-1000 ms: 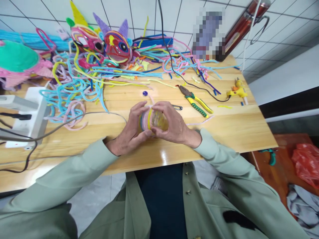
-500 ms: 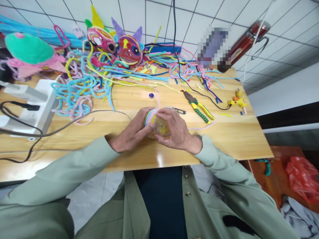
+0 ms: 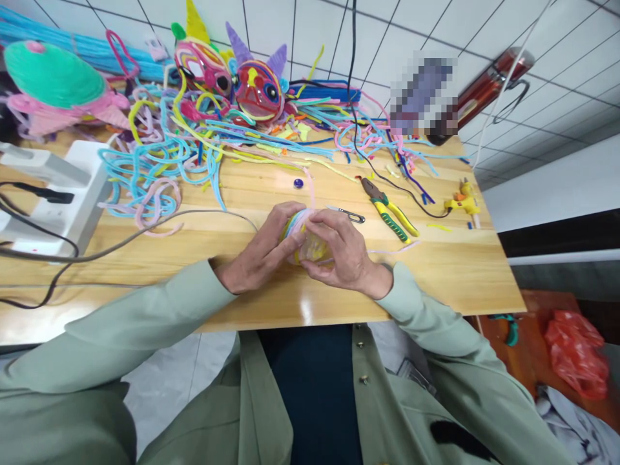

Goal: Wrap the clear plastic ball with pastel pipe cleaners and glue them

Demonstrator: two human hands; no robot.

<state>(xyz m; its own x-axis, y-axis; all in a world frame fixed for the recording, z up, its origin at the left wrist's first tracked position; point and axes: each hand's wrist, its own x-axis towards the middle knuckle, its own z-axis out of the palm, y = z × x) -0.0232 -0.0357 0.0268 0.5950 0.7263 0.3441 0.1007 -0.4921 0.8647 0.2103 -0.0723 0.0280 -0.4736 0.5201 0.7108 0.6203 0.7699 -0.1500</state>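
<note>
My left hand (image 3: 261,252) and my right hand (image 3: 341,253) both grip a small clear cup (image 3: 312,247) lying sideways above the wooden table (image 3: 460,271). Yellow, pink and blue pipe cleaners (image 3: 296,223) are wound around the cup's left part. A loose pink strand (image 3: 310,187) rises from the wrap toward a small purple bead (image 3: 298,183). My fingers hide much of the cup.
Pliers with yellow-green handles (image 3: 390,210) and a metal clip (image 3: 352,215) lie right of my hands. A yellow glue gun (image 3: 462,200) sits far right. Loose pipe cleaners (image 3: 159,168), two colourful masks (image 3: 232,81) and a white power strip (image 3: 68,194) lie at the back and left.
My view has shifted, so everything sits a little further right in the frame. My fingers have turned slightly around the cup, and the pink strand now wraps over its top.
</note>
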